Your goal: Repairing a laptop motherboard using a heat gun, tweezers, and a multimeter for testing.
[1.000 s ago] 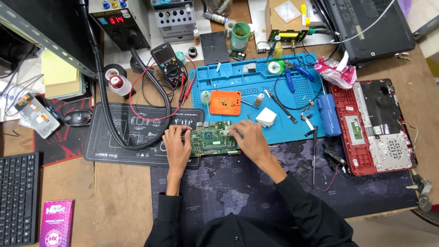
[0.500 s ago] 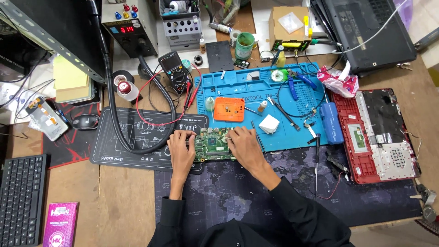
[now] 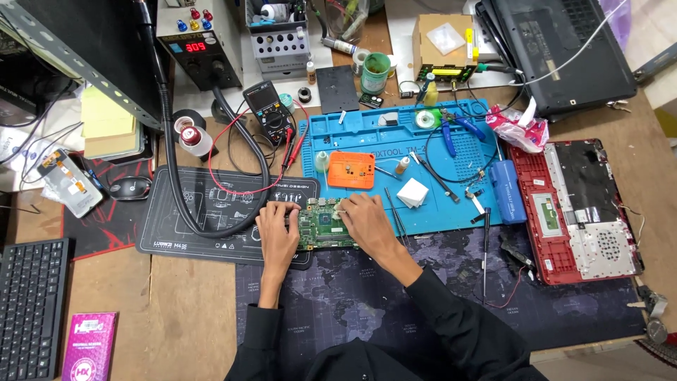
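A green circuit board [image 3: 322, 223] lies flat on the desk where the black mat meets the blue silicone work mat [image 3: 465, 152]. My left hand [image 3: 277, 229] rests on the board's left end with the fingers spread over it. My right hand [image 3: 366, 224] presses down on the right end. Both hands hold the board against the desk. Just beyond it sit an orange parts box [image 3: 351, 169] and a white folded wipe [image 3: 412, 192].
A red opened laptop base [image 3: 578, 212] lies at the right, a black laptop [image 3: 557, 49] behind it. A multimeter [image 3: 266, 113] with red leads, a power supply [image 3: 199, 42], a thick black hose [image 3: 250, 166], a mouse [image 3: 130, 188] and a keyboard [image 3: 28, 307] are at the left.
The view has shifted so the desk appears lower in the frame. Both hands stay on the circuit board in the same place.
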